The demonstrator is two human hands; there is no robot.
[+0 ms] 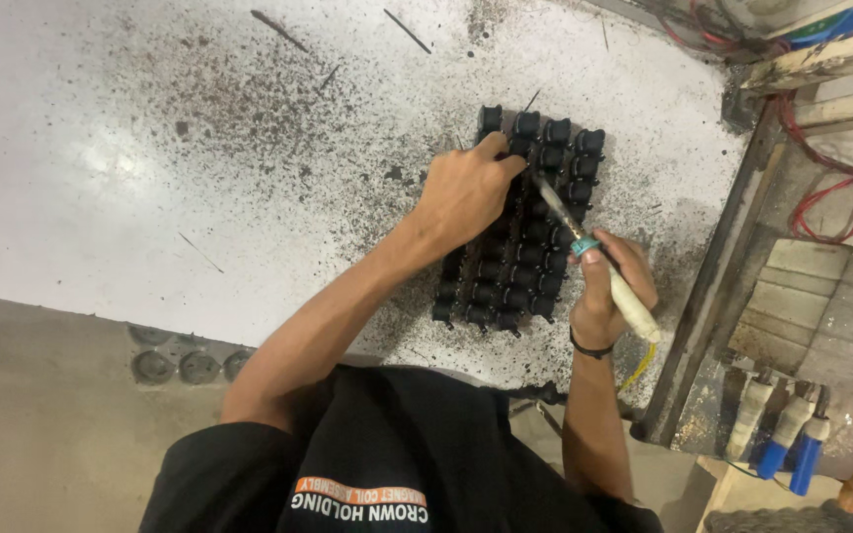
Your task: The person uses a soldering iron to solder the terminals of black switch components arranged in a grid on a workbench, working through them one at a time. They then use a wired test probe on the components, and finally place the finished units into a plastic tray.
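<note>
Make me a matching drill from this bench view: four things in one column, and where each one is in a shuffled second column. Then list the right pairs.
Things
1. left hand
2. right hand
3. black parts
4. blue-handled tools

Places
A. laid in rows on the white, speckled table
B. gripping a soldering iron with a pale handle
C. stored at the lower right, beside the bench
D. fingers resting on the upper rows of the block

Pairs: 1-D, 2-B, 3-A, 4-C
</note>
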